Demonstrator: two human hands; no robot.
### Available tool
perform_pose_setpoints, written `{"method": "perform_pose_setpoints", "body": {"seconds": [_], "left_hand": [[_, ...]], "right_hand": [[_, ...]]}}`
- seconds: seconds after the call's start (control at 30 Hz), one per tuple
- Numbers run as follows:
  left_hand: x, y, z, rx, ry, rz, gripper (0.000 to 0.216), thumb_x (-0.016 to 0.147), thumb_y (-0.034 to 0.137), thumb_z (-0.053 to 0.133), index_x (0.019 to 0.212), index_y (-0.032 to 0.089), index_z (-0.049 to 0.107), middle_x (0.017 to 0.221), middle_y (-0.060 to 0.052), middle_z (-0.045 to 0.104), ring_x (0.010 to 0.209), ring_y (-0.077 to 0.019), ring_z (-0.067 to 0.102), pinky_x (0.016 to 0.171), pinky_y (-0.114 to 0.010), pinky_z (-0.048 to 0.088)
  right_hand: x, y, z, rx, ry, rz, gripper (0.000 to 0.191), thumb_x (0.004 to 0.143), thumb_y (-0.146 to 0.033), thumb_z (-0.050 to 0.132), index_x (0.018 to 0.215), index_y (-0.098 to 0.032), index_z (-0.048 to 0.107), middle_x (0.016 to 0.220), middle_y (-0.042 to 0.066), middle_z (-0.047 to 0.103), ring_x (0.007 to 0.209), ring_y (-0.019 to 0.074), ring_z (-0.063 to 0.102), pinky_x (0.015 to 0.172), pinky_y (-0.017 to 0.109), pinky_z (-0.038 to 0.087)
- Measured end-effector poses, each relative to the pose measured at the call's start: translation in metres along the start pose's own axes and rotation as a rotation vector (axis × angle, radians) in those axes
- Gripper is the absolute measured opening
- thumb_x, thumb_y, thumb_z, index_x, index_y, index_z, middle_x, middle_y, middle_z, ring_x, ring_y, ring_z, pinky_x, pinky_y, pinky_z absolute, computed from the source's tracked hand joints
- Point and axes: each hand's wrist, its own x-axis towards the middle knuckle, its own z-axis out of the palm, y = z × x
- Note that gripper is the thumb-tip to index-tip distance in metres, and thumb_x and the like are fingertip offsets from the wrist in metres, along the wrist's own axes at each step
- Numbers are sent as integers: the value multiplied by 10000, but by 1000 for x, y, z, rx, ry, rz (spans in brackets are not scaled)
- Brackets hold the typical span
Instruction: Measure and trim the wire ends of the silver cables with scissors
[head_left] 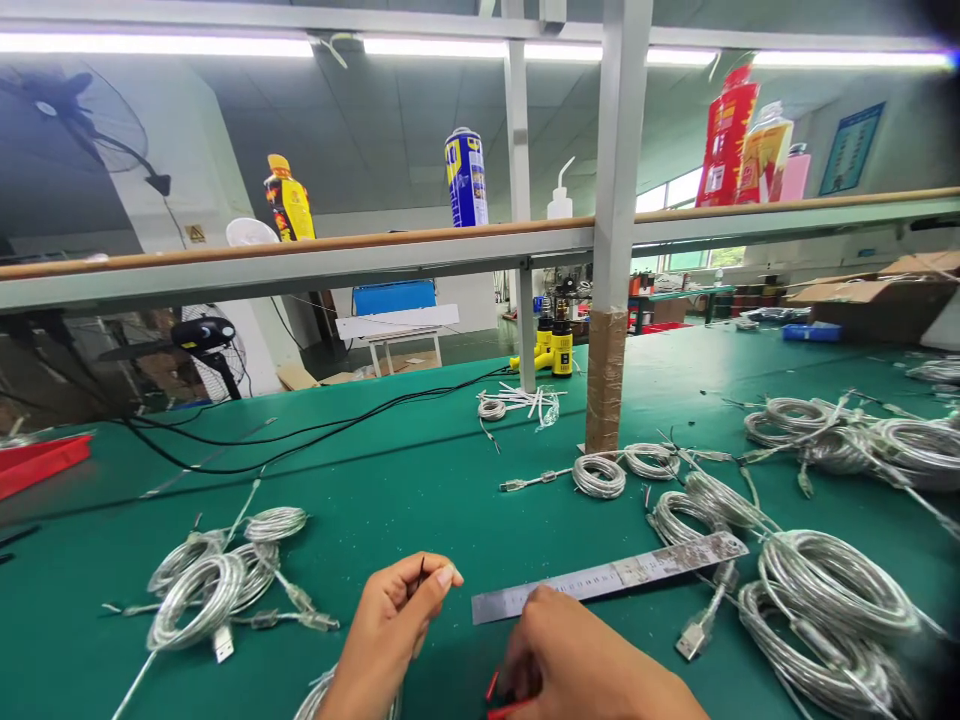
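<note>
My left hand point(401, 615) is closed in a pinch above the green work surface. A thin dark bit shows between its thumb and forefinger, too small to name. To its right, my right hand point(577, 650) curls down around a red-handled tool point(511, 709), whose working end is hidden. A steel ruler point(585, 580) lies slanted just beyond the right hand. Partly behind my left wrist is a coil of clear-jacketed cable point(313, 697). More coiled USB cables point(196, 600) lie on the left, and a larger heap of them point(832, 590) on the right.
A taped post point(604, 380) rises from the table, with a shelf rail point(420, 247) crossing at head height. Black cords point(300, 440) run to yellow tools point(555, 350) at the back. A red tray point(45, 462) sits far left. A cardboard box point(885, 300) stands back right.
</note>
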Motion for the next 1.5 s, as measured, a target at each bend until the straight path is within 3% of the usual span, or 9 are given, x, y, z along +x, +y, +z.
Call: {"method": "perform_pose_setpoints", "body": {"seconds": [0.17,0.3,0.47,0.67,0.83,1.0,1.23,1.37,1.5], "left_hand": [[1,-1,6,22,-55,-57,397,660,527,556,685,132,573,430,108,197,380,-46,120,359,-191,74],[1,-2,7,30,-84,-49,441,629,564,566,678,126,571,434,107,206,383,-41,115,362,-185,67],[4,-8,4,47,-102,-51,482,597,602,569,683,127,577,434,111,203,366,-31,117,351,-174,69],[3,-9,7,30,-47,-49,494,563,611,589,663,128,588,425,114,185,355,-21,105,351,-166,61],[-2,-2,14,20,9,-41,456,559,574,617,628,123,601,444,104,199,372,-20,106,363,-169,49],[0,-3,12,28,-44,-62,459,571,576,607,644,124,597,438,109,184,365,-20,98,362,-175,51],[3,-7,8,59,-120,-79,458,577,572,609,663,122,595,436,102,238,369,-27,141,358,-172,86],[1,-7,11,56,-97,-57,462,581,582,597,637,124,568,425,104,239,360,-26,127,357,-177,67],[-1,-4,13,77,-103,-55,475,586,594,584,655,125,562,411,107,239,348,-23,124,353,-176,64]], "right_hand": [[16,11,-18,-307,312,191,187,778,-288,511,730,-188,661,763,44,668,753,178,582,657,251,349],[31,28,-13,-485,327,356,291,786,-353,509,726,-114,664,746,149,664,754,266,603,656,329,371],[37,37,3,-494,354,408,370,806,-420,465,660,-151,671,682,117,670,668,244,627,519,265,358],[45,26,3,-506,400,330,508,796,-554,373,615,-188,676,651,81,675,653,196,627,508,233,333],[41,36,-1,-525,448,338,490,830,-496,365,657,-153,669,694,92,671,672,206,622,510,238,323],[26,49,-2,-527,416,275,516,833,-521,325,608,-176,637,610,57,657,581,175,610,468,225,296],[25,44,22,-531,383,173,397,808,-472,438,638,-177,643,646,37,666,606,153,613,478,211,295],[31,41,11,-549,449,173,486,874,-412,333,610,-160,654,626,61,662,580,155,610,467,223,263],[40,36,-6,-573,470,46,485,874,-433,316,655,-168,657,670,50,665,622,144,601,484,226,242]]}}
